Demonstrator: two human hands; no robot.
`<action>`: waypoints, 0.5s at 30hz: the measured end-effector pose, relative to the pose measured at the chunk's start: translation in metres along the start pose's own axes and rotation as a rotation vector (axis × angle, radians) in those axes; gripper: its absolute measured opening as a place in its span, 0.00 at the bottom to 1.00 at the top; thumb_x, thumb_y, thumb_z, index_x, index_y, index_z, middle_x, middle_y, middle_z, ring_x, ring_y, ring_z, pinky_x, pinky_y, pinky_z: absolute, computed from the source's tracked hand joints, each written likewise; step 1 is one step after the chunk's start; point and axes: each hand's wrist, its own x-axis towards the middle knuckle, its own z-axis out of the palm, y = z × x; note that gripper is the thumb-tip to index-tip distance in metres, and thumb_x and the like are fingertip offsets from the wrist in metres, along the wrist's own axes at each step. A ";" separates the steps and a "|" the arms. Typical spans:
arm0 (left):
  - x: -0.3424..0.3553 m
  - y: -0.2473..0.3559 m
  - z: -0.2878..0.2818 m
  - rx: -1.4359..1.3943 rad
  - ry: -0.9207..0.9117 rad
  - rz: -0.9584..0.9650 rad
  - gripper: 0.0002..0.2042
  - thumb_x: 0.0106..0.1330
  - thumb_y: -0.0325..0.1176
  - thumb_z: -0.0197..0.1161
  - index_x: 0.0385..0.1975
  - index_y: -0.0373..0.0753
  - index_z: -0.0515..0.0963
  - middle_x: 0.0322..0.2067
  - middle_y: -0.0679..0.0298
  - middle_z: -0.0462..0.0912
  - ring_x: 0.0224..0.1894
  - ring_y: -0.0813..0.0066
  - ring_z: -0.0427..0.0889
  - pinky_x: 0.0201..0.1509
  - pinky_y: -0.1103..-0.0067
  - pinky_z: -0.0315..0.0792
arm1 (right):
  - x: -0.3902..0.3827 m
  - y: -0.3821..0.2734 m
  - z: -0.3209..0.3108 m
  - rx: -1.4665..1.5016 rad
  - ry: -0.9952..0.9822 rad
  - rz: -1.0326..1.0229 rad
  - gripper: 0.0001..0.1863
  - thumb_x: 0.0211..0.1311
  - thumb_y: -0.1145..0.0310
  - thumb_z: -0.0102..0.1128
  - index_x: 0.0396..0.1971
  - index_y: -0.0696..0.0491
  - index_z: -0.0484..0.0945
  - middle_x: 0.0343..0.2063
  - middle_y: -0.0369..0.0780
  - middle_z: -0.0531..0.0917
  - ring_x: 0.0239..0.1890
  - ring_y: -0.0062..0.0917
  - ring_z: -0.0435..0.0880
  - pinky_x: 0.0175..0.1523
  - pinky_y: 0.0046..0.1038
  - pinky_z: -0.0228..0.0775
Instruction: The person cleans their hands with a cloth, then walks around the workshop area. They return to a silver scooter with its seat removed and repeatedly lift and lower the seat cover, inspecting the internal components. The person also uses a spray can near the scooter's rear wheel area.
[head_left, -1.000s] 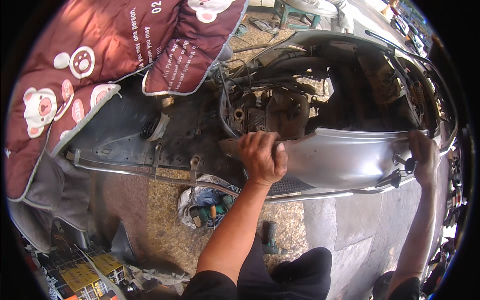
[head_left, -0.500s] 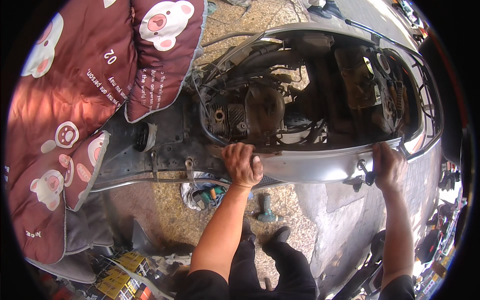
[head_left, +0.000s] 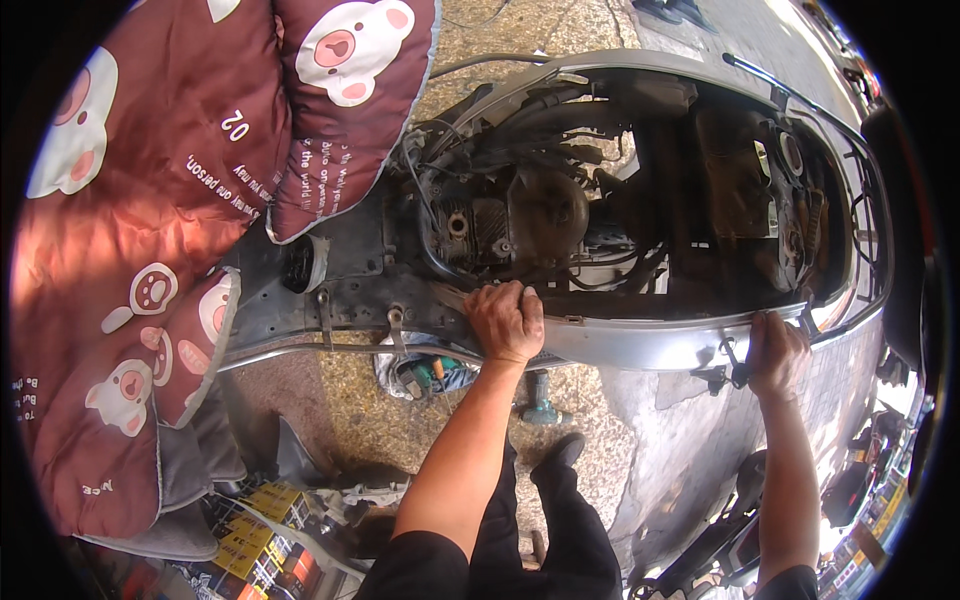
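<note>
A silver side body panel (head_left: 630, 340) runs along the near side of a stripped scooter body (head_left: 550, 220) with dark engine parts and hoses exposed. My left hand (head_left: 505, 322) is closed over the panel's upper edge near its left end. My right hand (head_left: 778, 352) grips the same panel near its right end, beside a small black fitting (head_left: 727, 365) on its face. A chrome tube (head_left: 285, 355) follows the dark floor section on the left.
A maroon padded cover with bear prints (head_left: 150, 230) drapes over the left half. On the ground below lie a green power tool (head_left: 542, 412), a rag with tools (head_left: 395, 370) and yellow boxes (head_left: 250, 525). Another person's shoes (head_left: 668, 15) show at the top.
Since a second ago the panel and both hands look lower, with more of the panel's top edge facing the camera. The view has also shifted, showing more of the maroon cover and the ground.
</note>
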 end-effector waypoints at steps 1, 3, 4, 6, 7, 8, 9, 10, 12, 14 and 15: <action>0.001 0.000 0.000 -0.006 0.008 0.009 0.12 0.55 0.35 0.51 0.12 0.40 0.66 0.16 0.58 0.72 0.25 0.53 0.71 0.36 0.64 0.62 | 0.000 0.000 0.001 0.021 0.020 -0.021 0.12 0.61 0.68 0.55 0.19 0.52 0.71 0.13 0.41 0.75 0.19 0.39 0.77 0.29 0.37 0.66; 0.001 -0.002 0.001 -0.014 0.010 0.014 0.10 0.52 0.33 0.51 0.11 0.40 0.65 0.15 0.58 0.71 0.24 0.54 0.71 0.36 0.64 0.62 | -0.001 0.002 0.003 0.013 0.002 -0.006 0.11 0.62 0.67 0.55 0.19 0.52 0.71 0.13 0.41 0.74 0.19 0.38 0.77 0.30 0.37 0.66; 0.000 -0.003 0.001 -0.017 -0.015 -0.002 0.10 0.53 0.34 0.51 0.12 0.41 0.66 0.16 0.59 0.72 0.25 0.55 0.71 0.39 0.65 0.62 | -0.002 0.003 0.003 -0.011 -0.007 0.012 0.11 0.62 0.67 0.55 0.19 0.52 0.71 0.13 0.41 0.74 0.19 0.38 0.77 0.30 0.37 0.66; -0.001 -0.005 0.001 -0.025 -0.061 -0.036 0.10 0.53 0.35 0.52 0.13 0.42 0.68 0.18 0.61 0.74 0.26 0.57 0.72 0.43 0.65 0.61 | -0.003 0.004 0.004 0.020 -0.031 0.007 0.09 0.62 0.67 0.55 0.23 0.52 0.75 0.14 0.42 0.76 0.20 0.38 0.78 0.31 0.37 0.67; -0.001 -0.006 0.002 -0.029 -0.055 -0.030 0.10 0.53 0.35 0.52 0.13 0.42 0.68 0.18 0.61 0.74 0.26 0.57 0.72 0.43 0.65 0.61 | -0.003 0.005 0.004 0.027 -0.024 0.008 0.08 0.62 0.67 0.55 0.24 0.53 0.76 0.15 0.42 0.77 0.20 0.39 0.78 0.31 0.37 0.67; -0.002 -0.006 0.003 -0.036 -0.048 -0.027 0.10 0.53 0.35 0.52 0.13 0.42 0.67 0.18 0.61 0.74 0.26 0.57 0.71 0.43 0.65 0.61 | -0.003 0.006 0.005 0.033 -0.018 0.009 0.08 0.62 0.67 0.55 0.25 0.53 0.77 0.15 0.42 0.77 0.21 0.39 0.78 0.31 0.37 0.67; -0.002 -0.007 0.003 -0.042 -0.049 -0.026 0.10 0.53 0.35 0.52 0.13 0.42 0.67 0.17 0.61 0.74 0.25 0.57 0.71 0.43 0.66 0.61 | -0.003 0.007 0.004 0.005 -0.058 0.028 0.07 0.61 0.67 0.55 0.27 0.54 0.78 0.16 0.42 0.78 0.21 0.39 0.78 0.32 0.37 0.68; -0.002 -0.007 0.004 -0.040 -0.042 -0.017 0.10 0.53 0.35 0.52 0.13 0.42 0.67 0.17 0.61 0.74 0.25 0.57 0.71 0.43 0.66 0.61 | -0.003 0.007 0.004 0.023 -0.056 0.016 0.07 0.61 0.67 0.55 0.26 0.54 0.77 0.16 0.42 0.78 0.21 0.39 0.78 0.32 0.37 0.68; -0.002 -0.008 0.005 -0.038 -0.038 0.001 0.10 0.53 0.35 0.52 0.12 0.42 0.66 0.17 0.61 0.73 0.25 0.57 0.71 0.43 0.66 0.61 | -0.003 0.007 0.003 0.006 -0.065 0.024 0.07 0.61 0.68 0.55 0.26 0.54 0.77 0.16 0.42 0.78 0.21 0.39 0.78 0.31 0.37 0.68; -0.003 -0.009 0.006 -0.048 -0.040 0.001 0.10 0.52 0.35 0.52 0.12 0.42 0.66 0.16 0.61 0.72 0.25 0.58 0.70 0.42 0.66 0.61 | -0.003 0.007 0.002 0.024 -0.064 0.010 0.07 0.60 0.69 0.55 0.25 0.54 0.76 0.16 0.42 0.78 0.21 0.39 0.78 0.31 0.37 0.67; -0.003 -0.009 0.006 -0.051 -0.037 0.001 0.10 0.52 0.35 0.52 0.12 0.42 0.65 0.16 0.61 0.72 0.25 0.58 0.70 0.42 0.66 0.61 | -0.002 0.006 0.001 0.016 -0.073 0.014 0.07 0.60 0.69 0.55 0.25 0.54 0.76 0.16 0.42 0.78 0.21 0.39 0.78 0.31 0.37 0.67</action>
